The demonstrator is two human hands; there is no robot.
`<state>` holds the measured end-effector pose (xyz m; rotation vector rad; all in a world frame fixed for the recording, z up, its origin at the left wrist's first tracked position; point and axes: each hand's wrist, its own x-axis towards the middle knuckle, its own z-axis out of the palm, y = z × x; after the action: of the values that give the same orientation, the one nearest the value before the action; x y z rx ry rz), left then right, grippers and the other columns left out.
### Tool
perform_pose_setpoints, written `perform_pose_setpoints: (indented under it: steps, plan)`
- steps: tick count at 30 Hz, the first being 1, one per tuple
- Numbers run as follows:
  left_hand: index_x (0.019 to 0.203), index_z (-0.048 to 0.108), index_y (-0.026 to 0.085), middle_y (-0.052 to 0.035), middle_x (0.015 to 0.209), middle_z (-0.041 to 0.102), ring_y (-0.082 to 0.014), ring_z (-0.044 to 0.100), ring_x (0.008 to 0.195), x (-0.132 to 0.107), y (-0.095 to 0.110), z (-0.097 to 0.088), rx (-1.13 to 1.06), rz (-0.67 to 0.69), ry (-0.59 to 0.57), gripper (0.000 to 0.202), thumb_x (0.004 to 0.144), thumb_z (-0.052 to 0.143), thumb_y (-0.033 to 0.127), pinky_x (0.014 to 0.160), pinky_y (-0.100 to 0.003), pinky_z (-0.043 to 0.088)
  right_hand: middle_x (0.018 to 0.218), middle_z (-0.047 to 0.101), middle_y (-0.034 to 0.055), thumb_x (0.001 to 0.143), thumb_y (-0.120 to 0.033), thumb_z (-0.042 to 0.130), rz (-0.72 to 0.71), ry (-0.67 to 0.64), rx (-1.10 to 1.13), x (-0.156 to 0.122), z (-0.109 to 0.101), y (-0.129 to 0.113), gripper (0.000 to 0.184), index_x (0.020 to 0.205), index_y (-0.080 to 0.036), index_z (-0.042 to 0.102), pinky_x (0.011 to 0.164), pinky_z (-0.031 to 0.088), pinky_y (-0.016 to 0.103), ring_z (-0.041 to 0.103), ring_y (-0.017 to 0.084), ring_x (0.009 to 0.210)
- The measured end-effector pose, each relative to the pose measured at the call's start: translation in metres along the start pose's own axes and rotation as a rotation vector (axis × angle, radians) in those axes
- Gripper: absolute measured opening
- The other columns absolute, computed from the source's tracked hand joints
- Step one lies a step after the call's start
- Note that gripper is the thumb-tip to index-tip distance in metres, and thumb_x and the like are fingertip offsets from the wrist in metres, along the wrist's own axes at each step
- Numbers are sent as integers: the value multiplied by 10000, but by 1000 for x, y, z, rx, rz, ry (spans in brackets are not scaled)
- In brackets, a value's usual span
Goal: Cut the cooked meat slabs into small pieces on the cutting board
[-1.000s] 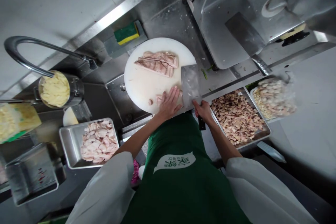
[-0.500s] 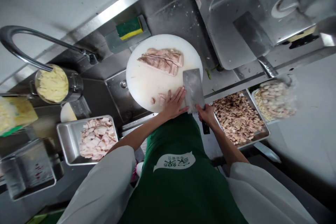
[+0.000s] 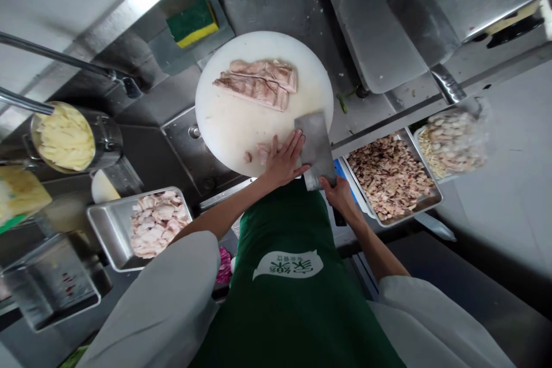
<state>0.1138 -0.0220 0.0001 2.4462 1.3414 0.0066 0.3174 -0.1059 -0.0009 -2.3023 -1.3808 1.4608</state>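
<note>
In my right hand (image 3: 339,195) is a cleaver (image 3: 317,146), gripped where its dark handle meets the broad grey blade. The blade lies over the near right part of a round white cutting board (image 3: 228,121). My left hand (image 3: 282,162) is stretched out flat at the board's near edge, its fingertips against or close beside the blade; exact contact is unclear. Small meat scraps (image 3: 263,152) show by its fingers, and whatever is under the palm is hidden. Larger slabs of pale meat (image 3: 259,85) rest on the far half of the board.
Left stand a tray of sliced meat (image 3: 157,224), a pot of pale yellow slices (image 3: 66,138) and a faucet (image 3: 125,81). A sponge (image 3: 192,24) lies beyond the board. Right are a tray of chopped meat (image 3: 388,178), a plastic bag (image 3: 457,135) and a second cleaver (image 3: 425,23).
My view has shifted, so the board and faucet sit higher and further left in it. Both hands keep nearly the same pose, with the cleaver still held at the board's near edge.
</note>
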Motion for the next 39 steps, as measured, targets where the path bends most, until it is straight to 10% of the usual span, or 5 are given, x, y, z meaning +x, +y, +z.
perform_pose_setpoints:
  steps: [12, 19, 32, 35, 39]
  plan:
    - [1561, 138, 209, -95, 1606, 237, -289, 147, 1514, -19, -23, -7, -127, 47, 39, 779, 943, 323, 645, 1232, -565, -17, 715, 696, 96, 834, -565, 564, -50, 0, -249, -55, -43, 57, 385, 822, -191, 656, 617, 438, 295, 673, 248, 756]
    - [1551, 129, 145, -145, 1621, 168, -236, 94, 1526, -57, -58, 4, -300, -488, 431, 668, 1006, 230, 518, 1236, -501, 152, 428, 517, -1, 866, -598, 502, 145, -39, 25, -20, -49, 31, 436, 677, -205, 513, 461, 361, 243, 507, 124, 403]
    - [1497, 333, 287, -4, 1652, 13, -266, 27, 1530, -25, -20, 20, -497, -599, 667, 580, 981, 341, 551, 1244, -504, 140, 918, 714, 177, 939, -381, 490, -305, -101, -308, -23, 61, -78, 301, 984, -129, 648, 687, 414, 306, 669, 272, 889]
    - [1502, 323, 313, 38, 1649, 40, -231, 25, 1532, -68, -51, 4, -506, -725, 798, 516, 1015, 250, 467, 1257, -480, 130, 886, 715, 159, 953, -348, 460, -506, -173, -416, -37, 90, -116, 297, 1009, -123, 644, 707, 411, 318, 660, 272, 857]
    - [1500, 334, 279, 13, 1646, 89, -225, 49, 1531, -187, -119, -23, -361, -1032, 1030, 527, 1019, 217, 460, 1264, -462, 117, 844, 715, 136, 975, -360, 425, -782, -389, -605, -74, 158, -185, 314, 962, -132, 639, 703, 402, 301, 665, 246, 801]
